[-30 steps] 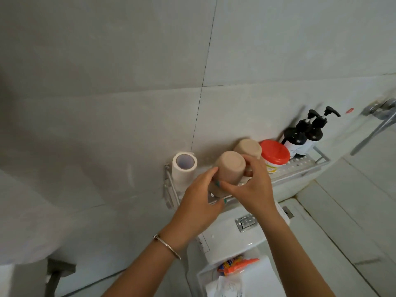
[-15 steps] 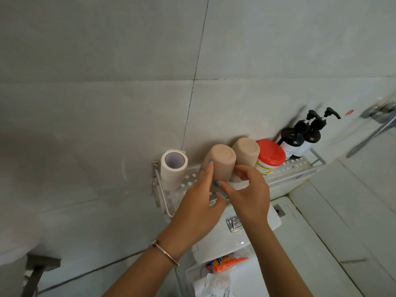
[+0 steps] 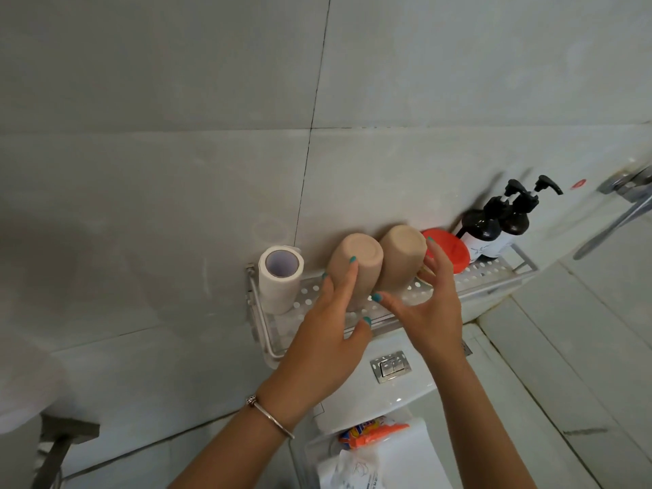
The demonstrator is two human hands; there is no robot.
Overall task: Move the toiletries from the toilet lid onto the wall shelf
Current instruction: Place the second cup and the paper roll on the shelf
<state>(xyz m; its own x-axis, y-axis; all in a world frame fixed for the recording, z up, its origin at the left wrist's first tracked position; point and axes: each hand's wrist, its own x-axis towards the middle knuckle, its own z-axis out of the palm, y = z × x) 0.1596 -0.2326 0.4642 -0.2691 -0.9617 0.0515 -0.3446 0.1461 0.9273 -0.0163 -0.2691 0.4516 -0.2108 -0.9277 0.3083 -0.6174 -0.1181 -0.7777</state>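
Two beige cups stand upside down side by side on the perforated metal wall shelf [image 3: 490, 273]. My left hand [image 3: 328, 333] has its fingers straight, with a fingertip touching the base of the left cup [image 3: 356, 266]. My right hand [image 3: 428, 312] is spread open in front of the right cup [image 3: 400, 259] and holds nothing. A toilet paper roll [image 3: 278, 277] stands at the shelf's left end. A red-lidded jar [image 3: 450, 252] and two dark pump bottles [image 3: 497, 224] fill the right end. An orange packet [image 3: 374, 432] and a white packet [image 3: 381, 464] lie on the toilet lid below.
The white toilet tank [image 3: 388, 393] with its chrome flush button [image 3: 390, 367] sits right under the shelf. A tap handle [image 3: 621, 206] sticks out of the wall at the right. A metal bracket [image 3: 60, 450] is at the lower left.
Both hands gripped the left cup a second ago and set it down beside the other cup. The fingers have since opened and let go of it, the right hand spreading wide.
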